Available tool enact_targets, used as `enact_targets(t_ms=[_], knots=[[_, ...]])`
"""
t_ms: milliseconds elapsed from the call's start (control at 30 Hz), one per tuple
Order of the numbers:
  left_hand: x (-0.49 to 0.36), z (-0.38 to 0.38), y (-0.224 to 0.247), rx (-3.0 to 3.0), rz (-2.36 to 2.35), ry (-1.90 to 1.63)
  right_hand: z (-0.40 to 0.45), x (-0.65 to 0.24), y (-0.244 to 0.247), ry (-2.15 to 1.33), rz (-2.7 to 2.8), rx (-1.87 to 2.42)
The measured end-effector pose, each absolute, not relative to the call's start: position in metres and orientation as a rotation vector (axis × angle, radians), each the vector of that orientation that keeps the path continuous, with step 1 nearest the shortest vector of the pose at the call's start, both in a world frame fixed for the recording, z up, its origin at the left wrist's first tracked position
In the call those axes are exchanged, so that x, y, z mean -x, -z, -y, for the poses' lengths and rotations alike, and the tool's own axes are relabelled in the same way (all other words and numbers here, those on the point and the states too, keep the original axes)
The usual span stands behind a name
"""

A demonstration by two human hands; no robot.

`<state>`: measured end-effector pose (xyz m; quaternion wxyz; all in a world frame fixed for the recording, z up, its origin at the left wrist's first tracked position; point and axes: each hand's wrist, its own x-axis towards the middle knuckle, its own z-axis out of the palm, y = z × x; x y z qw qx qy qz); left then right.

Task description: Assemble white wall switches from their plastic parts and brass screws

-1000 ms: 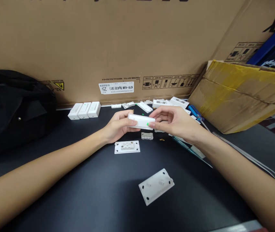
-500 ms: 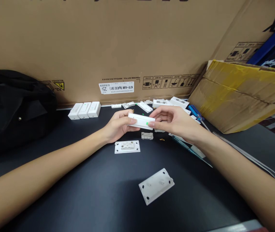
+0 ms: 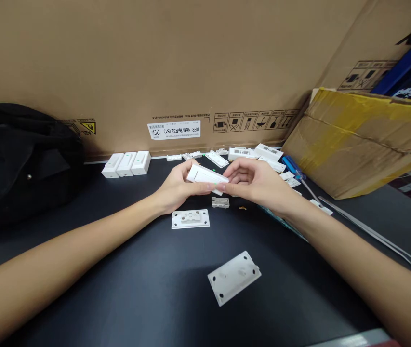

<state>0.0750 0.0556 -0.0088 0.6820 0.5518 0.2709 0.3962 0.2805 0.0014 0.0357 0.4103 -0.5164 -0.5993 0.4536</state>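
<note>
A white plastic switch cover (image 3: 205, 176) is held up between both hands above the dark table. My left hand (image 3: 178, 188) grips its left end, thumb along the near edge. My right hand (image 3: 252, 180) is closed at its right end, thumb pressed by a small green piece. Just below lies a small grey-white plastic block (image 3: 220, 202). Nearer to me is a white base plate (image 3: 202, 223) with a screwed terminal block on it. Another white base plate (image 3: 234, 278) lies tilted closer still. A tiny brass piece (image 3: 242, 208) sits below my right hand.
Three white switches (image 3: 126, 165) stand in a row by a black bag (image 3: 20, 164). Loose white parts (image 3: 243, 153) lie along the big carton (image 3: 176, 72). A blue-handled screwdriver (image 3: 292, 166) and white cable ties (image 3: 371, 231) lie right, near a taped cardboard box (image 3: 353, 144).
The switch cover has been tilted, its right end lower and its side turned toward me. My left thumb has slid right along its edge, close to my right thumb.
</note>
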Motion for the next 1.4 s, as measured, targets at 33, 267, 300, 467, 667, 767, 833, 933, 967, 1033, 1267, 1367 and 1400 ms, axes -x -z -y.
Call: enact_targets(t_ms=[33,267,300,467,667,767,833,933,967,1033,1267,1367,1400], knots=[[-0.075,-0.056,0.008,-1.251,-0.618,-0.892,-0.002,-0.28,-0.036,-1.138,1.508,1.299],[-0.076,-0.056,0.009,-1.318,-0.713,-0.897,-0.001,-0.279,-0.036,-1.106,1.552,1.292],[-0.076,-0.056,0.01,-1.324,-0.717,-0.9,0.0,-0.279,-0.036,-1.1,1.567,1.289],[-0.076,-0.058,0.01,-1.327,-0.687,-0.928,0.002,-0.279,-0.034,-1.003,1.651,1.263],[-0.077,-0.056,0.009,-1.335,-0.72,-0.923,0.0,-0.278,-0.029,-0.914,1.69,1.225],[-0.077,-0.057,0.009,-1.336,-0.7,-0.905,0.001,-0.277,-0.03,-0.891,1.691,1.214],[-0.075,-0.059,0.011,-1.326,-0.683,-0.89,0.002,-0.276,-0.031,-0.881,1.684,1.22],[-0.073,-0.062,0.012,-1.338,-0.654,-0.875,0.004,-0.276,-0.034,-0.86,1.684,1.236],[-0.072,-0.063,0.012,-1.349,-0.645,-0.87,0.005,-0.275,-0.035,-0.851,1.689,1.241],[-0.071,-0.064,0.012,-1.359,-0.629,-0.855,0.006,-0.275,-0.036,-0.838,1.702,1.244],[-0.069,-0.064,0.011,-1.338,-0.559,-0.783,0.009,-0.272,-0.042,-0.849,1.719,1.221],[-0.069,-0.063,0.009,-1.317,-0.544,-0.77,0.009,-0.272,-0.044,-0.853,1.721,1.213],[-0.069,-0.063,0.008,-1.308,-0.541,-0.765,0.01,-0.272,-0.044,-0.856,1.722,1.211]])
